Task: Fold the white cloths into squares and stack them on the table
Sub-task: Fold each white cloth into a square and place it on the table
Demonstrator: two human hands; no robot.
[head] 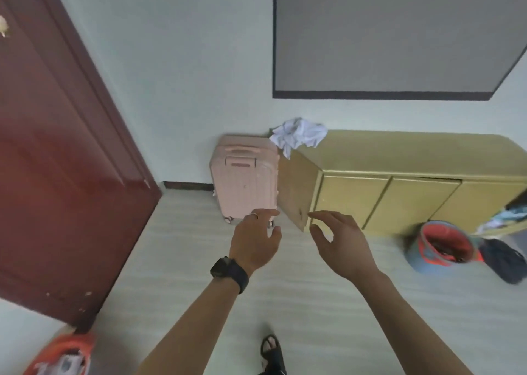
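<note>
A crumpled heap of white cloths (298,134) lies on the left end of a yellow-green table-like cabinet (399,158), with one corner hanging over its edge. Both my arms reach forward, well below and short of the heap. My left hand (255,239), with a ring and a black wristwatch, has relaxed fingers and holds nothing. Beside it, my right hand (340,239) is also spread loosely and empty. Neither hand touches the cloths or the cabinet.
A pink suitcase (245,178) stands against the wall left of the cabinet. A dark red door (57,146) fills the left. A blue and orange bucket (440,246) and a dark bag (503,260) sit on the floor at right. My sandalled foot (272,349) shows below.
</note>
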